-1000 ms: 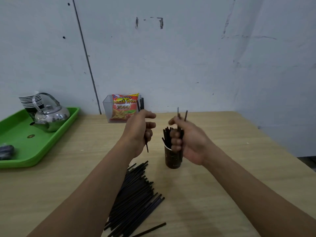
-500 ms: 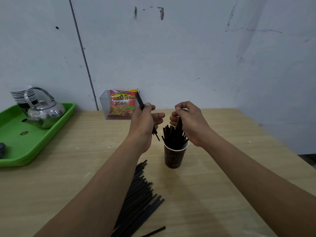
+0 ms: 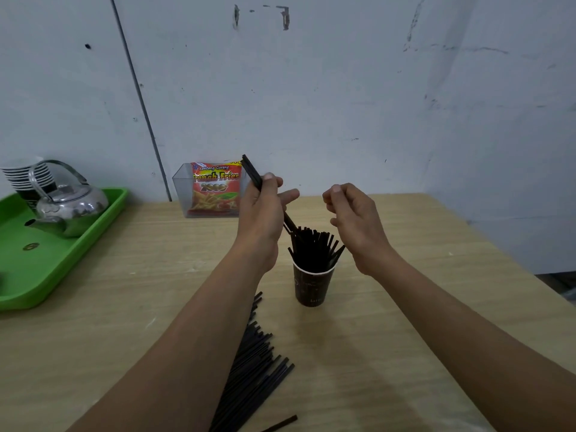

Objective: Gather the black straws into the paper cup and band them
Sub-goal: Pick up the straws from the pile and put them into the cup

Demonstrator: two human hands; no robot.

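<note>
A dark paper cup (image 3: 312, 286) stands mid-table with several black straws (image 3: 314, 251) upright in it. My left hand (image 3: 265, 210) grips a few black straws (image 3: 252, 173), tilted with their lower ends just above the cup's left side. My right hand (image 3: 355, 218) hovers just right of the cup's straws, fingers loosely curled and holding nothing. A pile of loose black straws (image 3: 254, 366) lies on the table in front of the cup, partly hidden under my left forearm. One stray straw (image 3: 280, 424) lies near the bottom edge.
A green tray (image 3: 62, 260) at the left holds a metal kettle (image 3: 70, 205) and a stack of cups (image 3: 26, 177). A clear box with a snack packet (image 3: 215, 191) stands against the wall. The table's right edge (image 3: 498, 254) runs diagonally.
My right hand has let go of the straws in the cup and lifted to the right. My left hand has tipped its straws down toward the cup.
</note>
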